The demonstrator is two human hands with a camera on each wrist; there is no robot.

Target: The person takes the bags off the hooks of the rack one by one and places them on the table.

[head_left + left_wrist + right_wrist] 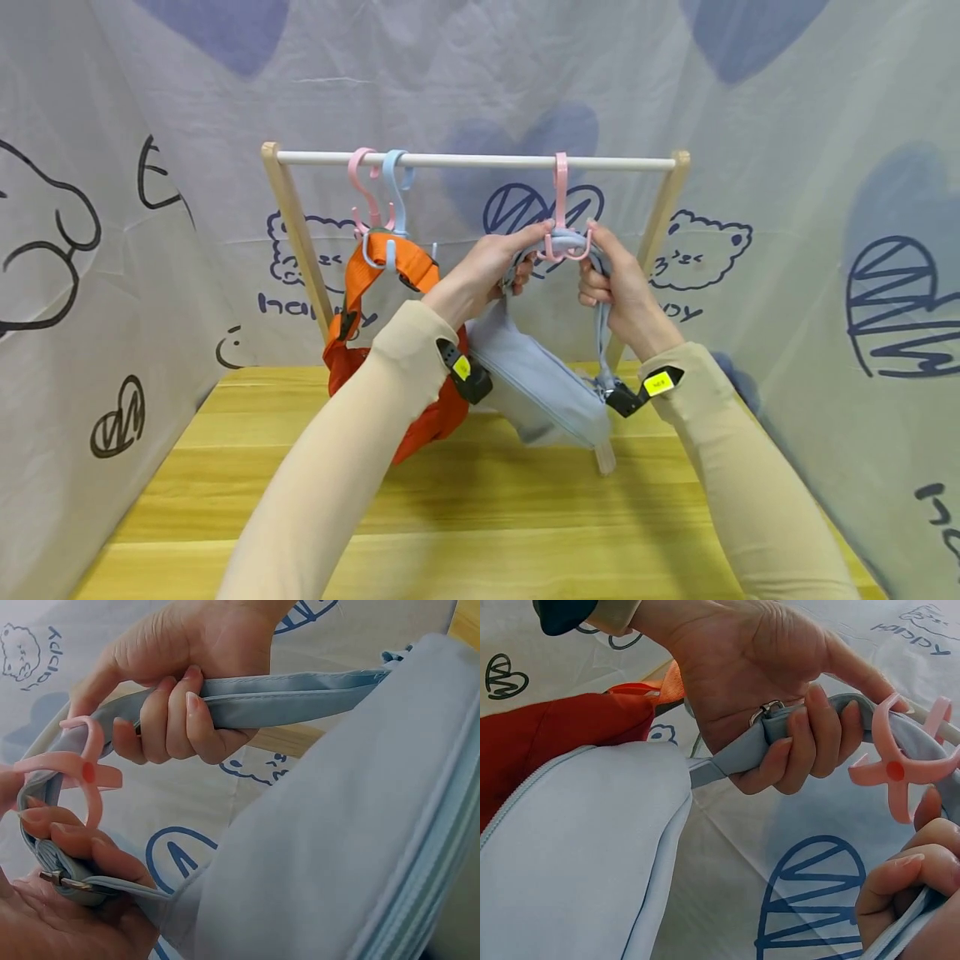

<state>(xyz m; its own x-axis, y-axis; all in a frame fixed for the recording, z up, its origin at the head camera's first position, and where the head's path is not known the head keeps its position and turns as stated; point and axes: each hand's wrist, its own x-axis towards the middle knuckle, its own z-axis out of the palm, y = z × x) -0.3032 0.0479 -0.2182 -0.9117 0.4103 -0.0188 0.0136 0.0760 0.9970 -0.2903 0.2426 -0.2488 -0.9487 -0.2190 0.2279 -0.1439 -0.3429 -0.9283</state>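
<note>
A light blue bag (536,375) hangs tilted below both hands, its strap (602,333) looped up to a pink four-pronged hook (561,192) on the rail. The top of the strap lies among the prongs. My left hand (480,271) grips the strap left of the hook, beside a metal buckle (66,880). On the other side, my right hand (633,300) curls its fingers round the strap (300,701), with the thumb up near a prong. Both wrist views show the strap passing through the prongs (895,771).
A white rail (480,161) on a wooden frame stands on the wooden table (480,533). To the left, an orange bag (442,417) hangs from a light blue hook (397,192), next to another pink hook (363,187). Patterned cloth (787,292) surrounds the table.
</note>
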